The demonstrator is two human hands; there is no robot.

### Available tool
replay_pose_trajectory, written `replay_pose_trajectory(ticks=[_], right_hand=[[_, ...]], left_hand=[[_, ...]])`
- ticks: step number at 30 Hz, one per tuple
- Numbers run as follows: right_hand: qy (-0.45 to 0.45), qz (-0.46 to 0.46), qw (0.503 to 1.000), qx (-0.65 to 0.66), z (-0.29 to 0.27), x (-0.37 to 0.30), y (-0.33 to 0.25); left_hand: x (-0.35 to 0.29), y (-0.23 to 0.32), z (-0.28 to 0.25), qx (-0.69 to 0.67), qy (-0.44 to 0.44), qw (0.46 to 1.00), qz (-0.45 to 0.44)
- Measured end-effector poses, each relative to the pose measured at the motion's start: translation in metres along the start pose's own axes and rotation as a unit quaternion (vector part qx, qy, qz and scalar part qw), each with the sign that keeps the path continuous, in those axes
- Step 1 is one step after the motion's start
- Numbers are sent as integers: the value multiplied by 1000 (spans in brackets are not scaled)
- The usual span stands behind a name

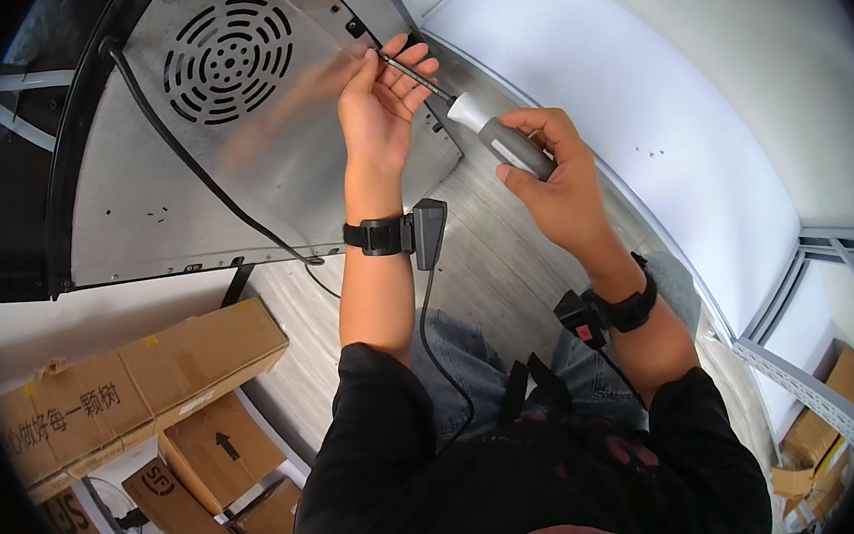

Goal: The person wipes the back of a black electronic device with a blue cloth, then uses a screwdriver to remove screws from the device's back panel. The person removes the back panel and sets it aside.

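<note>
My right hand [562, 171] is wrapped round a screwdriver [516, 149] with a grey handle and a white collar. Its thin dark shaft points up and left to the edge of a grey metal panel [270, 179]. Around the tip, my left hand [380, 110] is closed, thumb and fingers on either side of the shaft, palm partly showing. Whether a screw sits at the tip is too small to tell. The panel has a round vent of slots [228, 62] and small holes along its edge.
A black cable [171, 137] hangs across the panel. Cardboard boxes [221, 449] lie at the lower left, below a long carton [155, 379]. On the right stand a white panel [624, 91] and a metal frame [808, 388]. Straps with black devices [430, 235] circle both wrists.
</note>
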State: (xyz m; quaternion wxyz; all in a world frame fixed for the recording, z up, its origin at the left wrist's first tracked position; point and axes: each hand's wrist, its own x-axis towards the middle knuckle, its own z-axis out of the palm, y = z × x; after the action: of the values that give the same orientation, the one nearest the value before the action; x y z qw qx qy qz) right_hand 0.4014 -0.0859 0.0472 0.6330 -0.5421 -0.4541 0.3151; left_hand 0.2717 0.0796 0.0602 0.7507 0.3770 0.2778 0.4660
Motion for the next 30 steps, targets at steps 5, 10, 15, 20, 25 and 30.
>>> replay_pose_trajectory(ticks=[5,10,15,20,25,30], right_hand=[[4,-1,1000,-2,-2,0,2],[-3,4,1000,25,-7,2,2],[-1,63,995,79,-28,0,0],[19,146,984,103,-65,-1,-5],[56,171,982,62,-113,-7,-3],[132,236,962,40,-176,-12,7]], left_hand=[[1,-3,5,3,29,999,16],[2,-5,2,-9,28,999,18],[4,-13,6,15,-10,999,33],[17,-49,14,-28,-65,997,1],[29,-98,43,-41,-84,995,-37],[37,-169,74,-60,-52,990,-120]])
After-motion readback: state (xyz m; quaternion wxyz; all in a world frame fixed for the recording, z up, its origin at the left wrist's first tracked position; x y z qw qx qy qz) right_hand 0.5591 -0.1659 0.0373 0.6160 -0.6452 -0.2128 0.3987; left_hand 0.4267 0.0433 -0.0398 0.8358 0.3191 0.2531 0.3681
